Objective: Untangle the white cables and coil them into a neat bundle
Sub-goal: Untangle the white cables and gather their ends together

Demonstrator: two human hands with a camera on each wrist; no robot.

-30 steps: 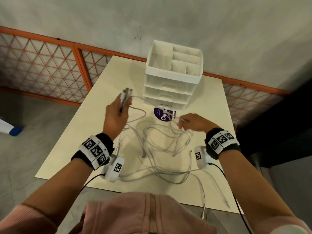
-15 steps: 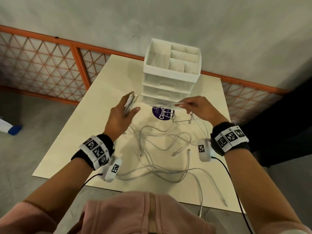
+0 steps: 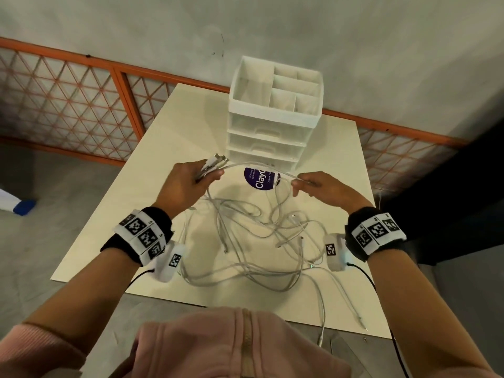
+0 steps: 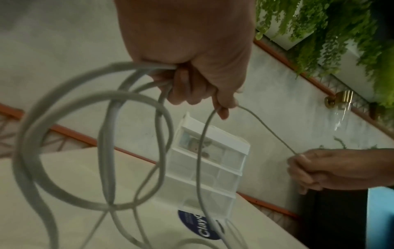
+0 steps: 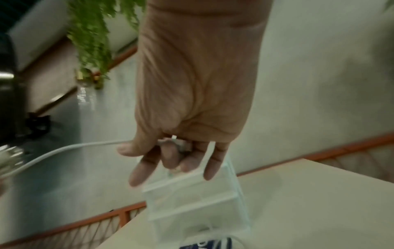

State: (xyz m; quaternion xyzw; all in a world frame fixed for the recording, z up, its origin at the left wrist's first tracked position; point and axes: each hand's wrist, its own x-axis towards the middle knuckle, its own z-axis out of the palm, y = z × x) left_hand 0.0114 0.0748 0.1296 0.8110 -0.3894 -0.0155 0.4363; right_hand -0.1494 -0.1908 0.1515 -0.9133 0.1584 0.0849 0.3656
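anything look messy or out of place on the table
Yes: the white cables lie in a loose tangle across the table, and a couple of ends hang over its near edge. The drawer organizer stands upright.

Worktop (image 3: 152,192): drawer unit (image 3: 270,132) at 12 o'clock, far edge. Sticker (image 3: 260,180) directly before it. Cables (image 3: 245,241) heaped at centre, trailing over the near edge at 5 o'clock. Left hand (image 3: 185,184) at 10 o'clock of heap, right hand (image 3: 324,186) at 2 o'clock, one strand between them.
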